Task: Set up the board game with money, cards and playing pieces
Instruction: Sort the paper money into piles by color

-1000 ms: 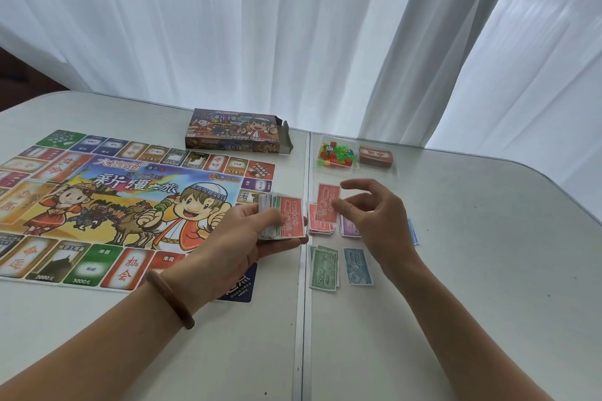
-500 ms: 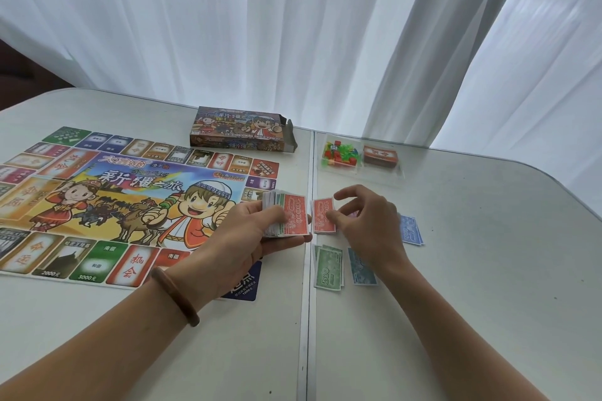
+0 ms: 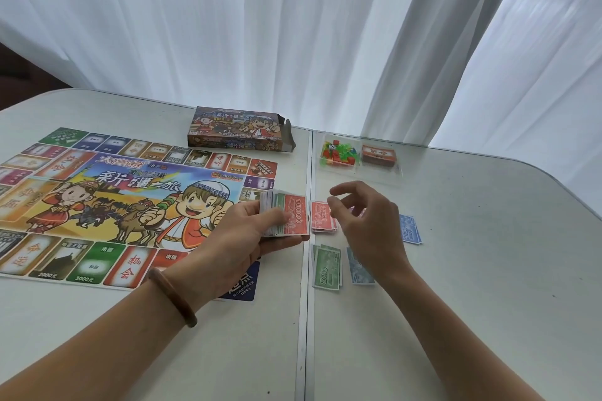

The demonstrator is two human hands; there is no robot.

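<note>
The game board (image 3: 114, 205) lies flat on the left half of the table (image 3: 488, 270), its left edge cut off by the frame. The opened box (image 3: 237, 128) sits just beyond the board's far right corner, out of the way. The left hand (image 3: 241, 238), a bracelet (image 3: 172, 291) on its wrist, grips a thick stack of paper money (image 3: 290, 216) over the board's right edge. A red 10,000 note lies on top with the thumb across the stack, probably so that notes can be dealt off singly. Just right of the table seam the money lies sorted by colour: a red pile (image 3: 322, 216), a green 500 pile (image 3: 326, 265) nearer, and a pale blue pile (image 3: 360, 267) beside it. The right hand (image 3: 365, 221) hovers above them, fingers loosely curled, with nothing visible between them. It hides part of the pale blue pile and whatever lies under its palm. Darker blue notes (image 3: 410, 228) show to its right. At the far side a clear tray (image 3: 358, 169) holds the playing pieces (image 3: 338, 155) and a card deck (image 3: 378, 155), not yet laid out.
</note>
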